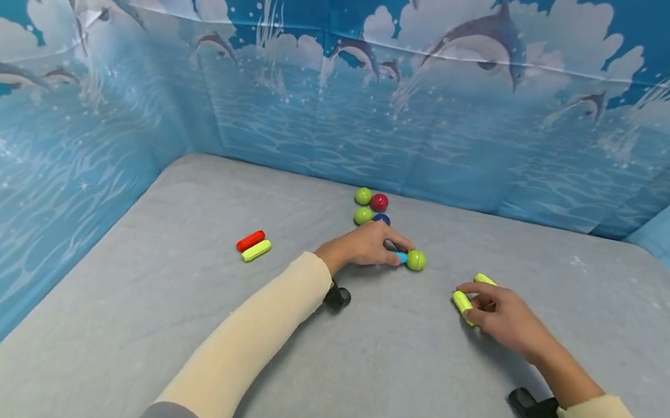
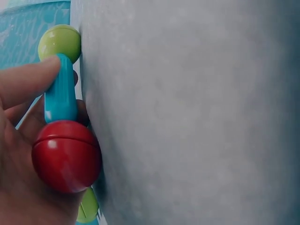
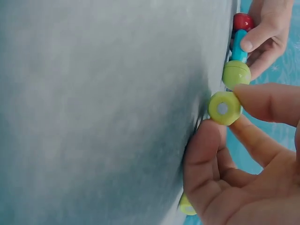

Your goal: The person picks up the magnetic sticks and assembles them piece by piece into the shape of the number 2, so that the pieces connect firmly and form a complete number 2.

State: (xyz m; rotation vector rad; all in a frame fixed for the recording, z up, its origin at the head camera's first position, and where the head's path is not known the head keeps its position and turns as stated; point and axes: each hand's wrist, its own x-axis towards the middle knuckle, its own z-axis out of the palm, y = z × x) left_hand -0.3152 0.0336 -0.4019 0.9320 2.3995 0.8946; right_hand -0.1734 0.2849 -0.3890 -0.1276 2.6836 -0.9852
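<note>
My left hand (image 1: 364, 245) pinches a light-blue stick (image 2: 61, 93) between thumb and fingers. At one end of this stick sits a lime-green ball (image 2: 60, 43), and at the other a red ball (image 2: 67, 157); the head view hides the red one behind the hand. To the right, my right hand (image 1: 510, 321) grips a short yellow-green stick (image 3: 225, 108) with its thumb and fingertips, low over the table. A round grey spot marks that stick's end. Just beyond the right fingers lies another yellow-green stick (image 1: 485, 279), partly covered by them.
Behind my left hand are two green balls (image 1: 363, 196), a red ball (image 1: 379, 203) and a dark-blue ball (image 1: 382, 217). A red stick (image 1: 251, 240) and a yellow-green stick (image 1: 256, 250) lie side by side on the left. Dolphin-print cloth (image 1: 350, 122) borders the grey table (image 1: 382, 397).
</note>
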